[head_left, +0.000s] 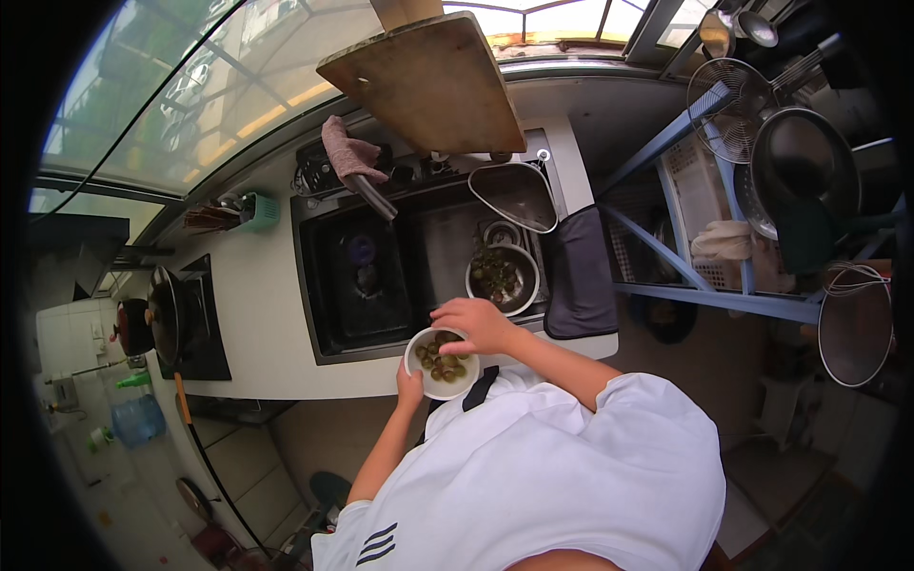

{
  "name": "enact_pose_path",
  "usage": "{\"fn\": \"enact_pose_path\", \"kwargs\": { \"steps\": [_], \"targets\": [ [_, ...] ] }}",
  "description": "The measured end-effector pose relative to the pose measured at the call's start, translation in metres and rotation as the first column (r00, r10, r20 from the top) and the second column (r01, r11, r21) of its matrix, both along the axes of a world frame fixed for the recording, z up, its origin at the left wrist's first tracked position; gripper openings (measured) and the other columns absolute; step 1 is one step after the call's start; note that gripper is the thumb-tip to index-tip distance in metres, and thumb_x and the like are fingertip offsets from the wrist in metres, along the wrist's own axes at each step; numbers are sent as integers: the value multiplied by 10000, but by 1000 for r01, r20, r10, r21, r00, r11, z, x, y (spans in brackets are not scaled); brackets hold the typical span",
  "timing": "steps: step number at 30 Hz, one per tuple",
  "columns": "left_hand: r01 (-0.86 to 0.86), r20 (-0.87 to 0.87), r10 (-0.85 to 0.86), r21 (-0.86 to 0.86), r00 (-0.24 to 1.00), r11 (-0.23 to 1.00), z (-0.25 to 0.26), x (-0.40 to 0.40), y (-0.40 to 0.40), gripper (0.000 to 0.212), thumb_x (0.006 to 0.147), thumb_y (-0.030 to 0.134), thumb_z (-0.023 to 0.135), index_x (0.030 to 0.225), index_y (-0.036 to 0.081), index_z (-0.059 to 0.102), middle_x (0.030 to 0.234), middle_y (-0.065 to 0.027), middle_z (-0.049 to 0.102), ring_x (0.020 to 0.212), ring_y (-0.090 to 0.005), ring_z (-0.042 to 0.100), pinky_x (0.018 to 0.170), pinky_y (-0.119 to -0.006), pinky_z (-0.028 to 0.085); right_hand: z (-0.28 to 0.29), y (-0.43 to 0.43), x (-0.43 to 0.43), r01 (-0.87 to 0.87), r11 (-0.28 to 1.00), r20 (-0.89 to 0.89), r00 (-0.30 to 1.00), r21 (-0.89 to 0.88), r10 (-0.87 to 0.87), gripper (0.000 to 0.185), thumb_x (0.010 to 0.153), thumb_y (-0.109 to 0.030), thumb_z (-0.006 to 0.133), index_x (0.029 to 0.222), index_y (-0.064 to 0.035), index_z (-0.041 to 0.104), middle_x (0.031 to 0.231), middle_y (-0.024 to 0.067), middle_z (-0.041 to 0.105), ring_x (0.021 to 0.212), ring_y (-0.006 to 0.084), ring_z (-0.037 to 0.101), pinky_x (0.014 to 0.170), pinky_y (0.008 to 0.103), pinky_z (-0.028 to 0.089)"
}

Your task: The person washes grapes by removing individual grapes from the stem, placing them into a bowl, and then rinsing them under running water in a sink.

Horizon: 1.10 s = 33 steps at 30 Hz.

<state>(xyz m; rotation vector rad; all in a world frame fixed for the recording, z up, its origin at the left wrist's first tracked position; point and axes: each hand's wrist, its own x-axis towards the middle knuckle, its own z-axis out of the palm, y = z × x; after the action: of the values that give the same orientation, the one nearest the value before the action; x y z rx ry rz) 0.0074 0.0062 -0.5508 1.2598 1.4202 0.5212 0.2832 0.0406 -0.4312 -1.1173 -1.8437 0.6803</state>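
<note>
A white bowl (pixel 464 391) with several green grapes (pixel 444 364) in it is held at the counter's front edge. My left hand (pixel 409 385) grips its left rim. Over the bowl's upper right side lies my right hand (pixel 475 327), palm down, fingers spread a little, partly covering the grapes; whether a grape is under its fingers I cannot tell. Just beyond, in the right part of the black sink, sits a metal bowl (pixel 532 275) with grapes and stems (pixel 494 275).
The black double sink (pixel 357 285) has a metal faucet (pixel 373 196) draped with a pink cloth (pixel 350 150). A wooden cutting board (pixel 435 86) stands behind. A dark cloth (pixel 582 275) hangs right of the sink. Farther left are a green utensil holder (pixel 263 213) and a stove with a wok (pixel 166 317).
</note>
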Motion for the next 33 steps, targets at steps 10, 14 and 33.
{"fn": "enact_pose_path", "kwargs": {
  "steps": [10, 14, 33],
  "targets": [
    [10, 18, -10, -5, 1000, 1000, 0, 6, 3, 482, 676, -8, 400, 1148, -47, 492, 1050, -183, 582, 1009, -279, 552, 899, -334, 406, -211, 10, 66, 656, 425, 524, 754, -623, -395, 677, 736, -224, 657, 1307, -71, 328, 1290, 188, 397, 1125, 370, 443, 920, 425, 404],
    [-4, -16, 4, -21, 1000, 1000, 0, -1, 0, 483, 677, -12, 405, 1152, -48, 488, 1051, -180, 582, 1007, -274, 552, 897, -335, 407, -230, -2, 69, 452, 348, 419, 892, -821, -170, 727, 722, -184, 662, 1322, -72, 267, 1307, 222, 343, 1064, 397, 494, 912, 442, 415],
    [-5, -28, 3, -50, 1000, 999, 8, 1, 0, 487, 683, -18, 404, 1163, -38, 481, 1066, -181, 576, 1022, -279, 546, 905, -337, 403, -222, 5, 65, 545, 391, 521, 835, -741, -177, 526, 679, -168, 729, 1106, -130, 424, 1162, 183, 409, 966, 390, 540, 825, 446, 457]
  ]
}}
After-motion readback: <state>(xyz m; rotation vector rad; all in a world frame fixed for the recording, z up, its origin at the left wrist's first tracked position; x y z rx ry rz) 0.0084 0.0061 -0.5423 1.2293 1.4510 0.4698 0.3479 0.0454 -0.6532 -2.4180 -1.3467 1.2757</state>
